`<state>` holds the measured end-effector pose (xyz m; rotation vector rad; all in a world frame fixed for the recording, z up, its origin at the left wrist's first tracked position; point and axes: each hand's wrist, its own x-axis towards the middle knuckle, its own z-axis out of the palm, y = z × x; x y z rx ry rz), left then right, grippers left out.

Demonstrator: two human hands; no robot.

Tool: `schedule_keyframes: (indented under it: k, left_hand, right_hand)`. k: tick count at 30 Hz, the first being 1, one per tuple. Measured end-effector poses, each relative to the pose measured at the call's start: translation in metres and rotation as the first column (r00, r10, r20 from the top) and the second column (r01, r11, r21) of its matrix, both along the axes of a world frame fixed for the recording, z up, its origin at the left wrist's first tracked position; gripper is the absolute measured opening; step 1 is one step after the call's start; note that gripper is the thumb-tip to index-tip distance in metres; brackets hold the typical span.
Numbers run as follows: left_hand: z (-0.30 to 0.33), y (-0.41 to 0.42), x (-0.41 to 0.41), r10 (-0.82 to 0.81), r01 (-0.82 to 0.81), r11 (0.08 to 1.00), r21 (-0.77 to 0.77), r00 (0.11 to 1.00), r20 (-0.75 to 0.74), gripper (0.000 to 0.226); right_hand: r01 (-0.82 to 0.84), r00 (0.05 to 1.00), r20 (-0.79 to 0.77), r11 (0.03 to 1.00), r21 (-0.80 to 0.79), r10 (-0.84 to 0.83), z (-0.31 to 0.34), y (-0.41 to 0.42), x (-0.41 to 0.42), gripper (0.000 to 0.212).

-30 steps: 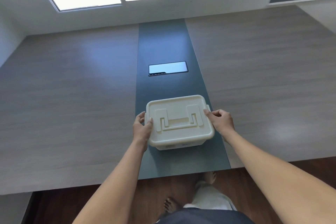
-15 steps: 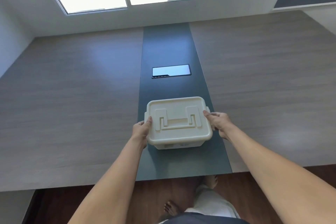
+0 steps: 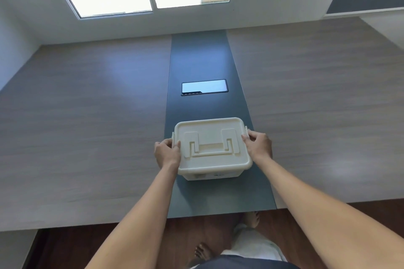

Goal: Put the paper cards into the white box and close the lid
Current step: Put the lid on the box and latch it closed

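The white box stands on the dark centre strip of the table, its lid on and the flat handle folded down on top. My left hand grips the box's left side at the clip, thumb on the lid edge. My right hand grips the right side at the other clip. No paper cards are visible; the inside of the box is hidden by the lid.
A dark glossy rectangular panel lies in the centre strip beyond the box. Wood-grain table surface spreads to both sides. The table's near edge is close to my body; a window and wall are behind.
My view has tilted and shifted a little. Both hands have stayed at the sides of the box, with the fingers shifting on the side clips. The box stays in place.
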<state>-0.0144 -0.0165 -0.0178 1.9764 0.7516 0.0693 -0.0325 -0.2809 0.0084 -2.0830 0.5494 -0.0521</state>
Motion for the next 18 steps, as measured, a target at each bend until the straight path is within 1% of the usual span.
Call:
schedule_keyframes:
  k: [2, 4, 6, 8, 9, 12, 14, 18]
  left_hand:
    - [0.001, -0.001, -0.001, -0.017, 0.017, 1.0, -0.002, 1.0, 0.011, 0.016]
    - [0.005, -0.001, -0.01, -0.062, 0.062, 0.998, 0.018, 0.998, 0.015, 0.028]
    - [0.01, 0.0, -0.022, -0.133, 0.13, 0.99, 0.062, 0.99, 0.039, 0.034]
    - [0.008, 0.001, -0.036, -0.219, 0.209, 0.968, 0.139, 0.974, 0.064, 0.033]
    - [0.004, 0.002, -0.041, -0.234, 0.22, 0.964, 0.149, 0.969, 0.08, 0.034]
    - [0.001, 0.002, -0.043, -0.207, 0.195, 0.974, 0.118, 0.973, 0.099, 0.037]
    - [0.003, -0.001, -0.036, -0.169, 0.162, 0.984, 0.072, 0.981, 0.093, 0.034]
    - [0.007, -0.005, -0.02, -0.114, 0.116, 0.993, -0.011, 0.988, 0.106, 0.04]
  right_hand:
    - [0.006, 1.0, 0.002, 1.0, -0.008, -0.006, -0.002, 0.001, 0.0, 0.021]
    - [-0.016, 1.0, 0.007, 1.0, -0.005, 0.016, -0.003, 0.0, -0.003, 0.024]
    - [-0.062, 0.998, 0.001, 0.998, 0.012, 0.062, -0.005, -0.004, -0.01, 0.033]
    - [-0.084, 0.996, -0.023, 0.996, 0.035, 0.085, -0.01, -0.009, -0.019, 0.043]
    - [-0.085, 0.996, -0.03, 0.996, 0.04, 0.086, -0.014, -0.01, -0.022, 0.047]
    - [-0.078, 0.996, -0.029, 0.996, 0.054, 0.079, -0.022, -0.005, -0.027, 0.049]
    - [-0.063, 0.998, -0.018, 0.997, 0.054, 0.064, -0.022, -0.003, -0.022, 0.047]
    - [-0.07, 0.997, -0.012, 0.996, 0.05, 0.071, -0.018, -0.005, -0.008, 0.043]
